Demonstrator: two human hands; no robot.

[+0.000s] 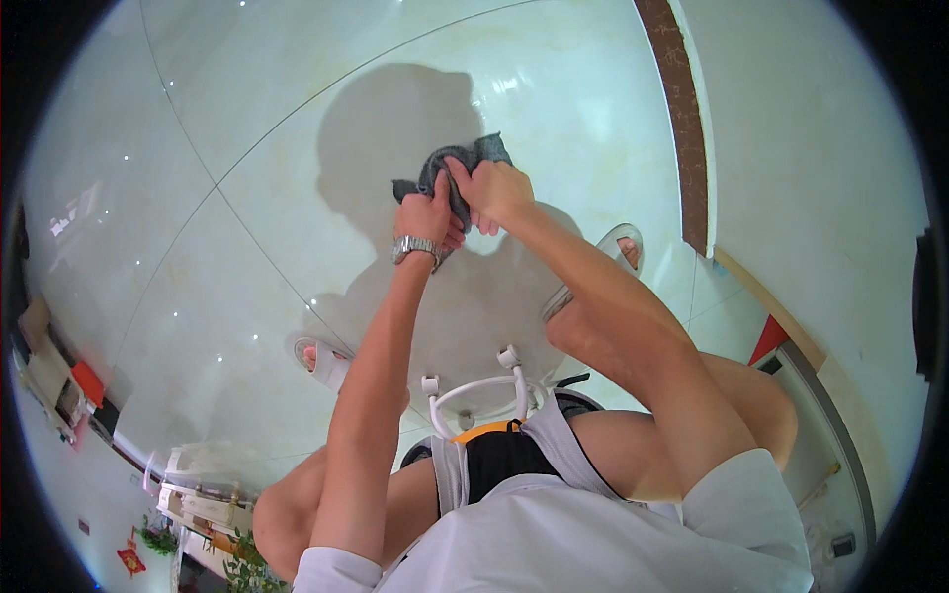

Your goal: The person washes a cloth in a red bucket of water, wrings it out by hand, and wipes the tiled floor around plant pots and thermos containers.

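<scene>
A dark grey piece of cloth (pixel 491 149), bunched and folded, is held out in front of me above the floor. My left hand (pixel 423 214) grips its left part, the thumb pointing up along the fabric. On the other side my right hand (pixel 497 188) is closed around it, thumb pressed on top. A loose end sticks out beyond each hand, and a bit hangs below my left wrist, which wears a metal watch (pixel 413 246). The cloth's exact kind is not clear, since my hands cover much of its middle.
Pale glossy tiles (pixel 227 89) form the floor. My slippers (pixel 328 364) rest on it to both sides. Beneath me is a white chair base with casters (pixel 509 357). A wall with a brown baseboard (pixel 680 119) runs along the right. Furniture and plants (pixel 245 563) stand at the lower left.
</scene>
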